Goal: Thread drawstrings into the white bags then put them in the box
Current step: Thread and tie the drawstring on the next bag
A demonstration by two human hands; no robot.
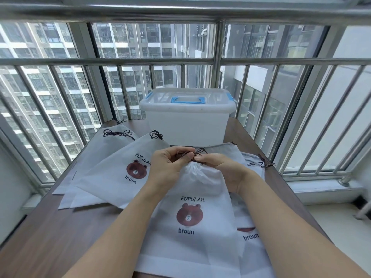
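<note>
A white bag [190, 217] with a brown bear print and the words POPULAR and broun lies on the table in front of me, its mouth gathered tight. My left hand [170, 167] and my right hand [222, 169] both pinch the dark brown drawstring [197, 153] at the bag's cinched top. A clear plastic box [187, 121] with a closed lid and blue handle stands at the far end of the table, behind the hands.
Several more white bags [120, 173] with knotted brown cords lie fanned out to the left, and others [251, 233] lie under and right of the held bag. The brown wooden table [60, 227] ends near a metal window railing [216, 61].
</note>
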